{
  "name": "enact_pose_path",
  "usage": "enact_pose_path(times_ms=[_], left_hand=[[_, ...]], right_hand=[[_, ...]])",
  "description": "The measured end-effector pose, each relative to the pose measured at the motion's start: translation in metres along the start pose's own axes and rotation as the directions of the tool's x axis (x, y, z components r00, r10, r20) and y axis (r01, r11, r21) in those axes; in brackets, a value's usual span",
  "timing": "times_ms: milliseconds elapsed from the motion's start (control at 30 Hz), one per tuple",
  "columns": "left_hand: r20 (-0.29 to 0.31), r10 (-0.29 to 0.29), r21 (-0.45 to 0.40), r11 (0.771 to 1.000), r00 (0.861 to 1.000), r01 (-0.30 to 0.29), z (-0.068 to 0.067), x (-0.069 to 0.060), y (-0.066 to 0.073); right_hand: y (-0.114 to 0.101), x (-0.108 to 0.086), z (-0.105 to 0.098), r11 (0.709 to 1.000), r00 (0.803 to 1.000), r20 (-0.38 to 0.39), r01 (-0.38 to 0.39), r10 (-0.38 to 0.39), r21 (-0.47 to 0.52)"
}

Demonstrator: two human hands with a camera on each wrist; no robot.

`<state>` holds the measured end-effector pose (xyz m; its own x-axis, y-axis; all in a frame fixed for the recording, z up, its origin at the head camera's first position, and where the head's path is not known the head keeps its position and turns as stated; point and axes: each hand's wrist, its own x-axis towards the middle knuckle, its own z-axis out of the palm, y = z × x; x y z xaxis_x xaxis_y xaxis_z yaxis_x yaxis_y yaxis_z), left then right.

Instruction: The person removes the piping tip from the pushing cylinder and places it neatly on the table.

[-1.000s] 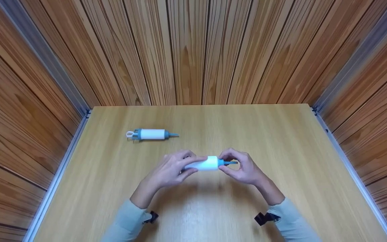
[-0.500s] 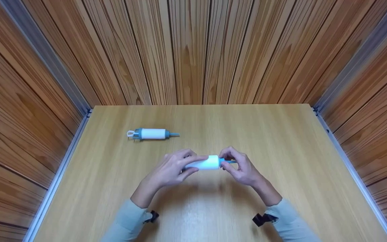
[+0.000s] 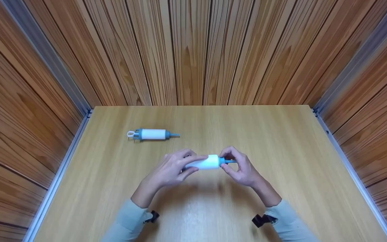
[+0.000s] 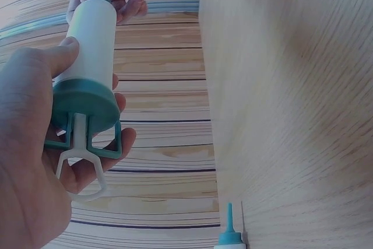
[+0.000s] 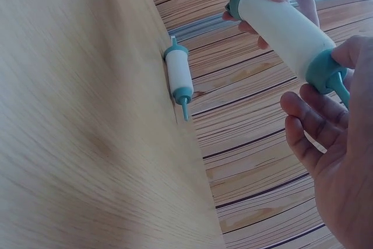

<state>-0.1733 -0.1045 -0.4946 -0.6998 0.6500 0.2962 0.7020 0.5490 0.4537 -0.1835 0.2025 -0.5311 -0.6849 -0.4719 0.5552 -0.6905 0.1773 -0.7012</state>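
Observation:
A large white-barrelled syringe [image 3: 210,162] is held level above the table between both hands. My left hand [image 3: 173,168] grips its barrel, thumb on one side and fingers round the other. In the left wrist view, its teal finger grips [image 4: 111,151] and white plunger ring [image 4: 88,195] extend past the palm; the plunger looks pushed well in. My right hand [image 3: 242,169] pinches the teal nozzle cap [image 5: 322,73] at the other end between thumb and fingers. A thin teal tip [image 5: 338,87] points out of that cap, partly covered by the hand in the right wrist view.
A second, similar syringe [image 3: 153,134] lies on the wooden table [image 3: 264,134] at the back left, its tip pointing right. Wood-plank walls [image 3: 193,53] with metal corner rails [image 3: 351,57] stand round the table. Black straps sit at both sleeve cuffs.
My right hand has shifted slightly left and its fingertips have changed position on the nozzle cap. The left hand and the syringe stay almost still.

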Motion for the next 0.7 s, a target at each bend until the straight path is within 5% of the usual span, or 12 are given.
enact_pose_path(times_ms=[700], left_hand=[[-0.007,0.028,0.009,1.000,1.000,-0.028,0.0016,-0.0014,-0.0022]], right_hand=[[0.0008,-0.0016,0.0028,0.998,0.998,0.015,-0.062,0.061,0.030]])
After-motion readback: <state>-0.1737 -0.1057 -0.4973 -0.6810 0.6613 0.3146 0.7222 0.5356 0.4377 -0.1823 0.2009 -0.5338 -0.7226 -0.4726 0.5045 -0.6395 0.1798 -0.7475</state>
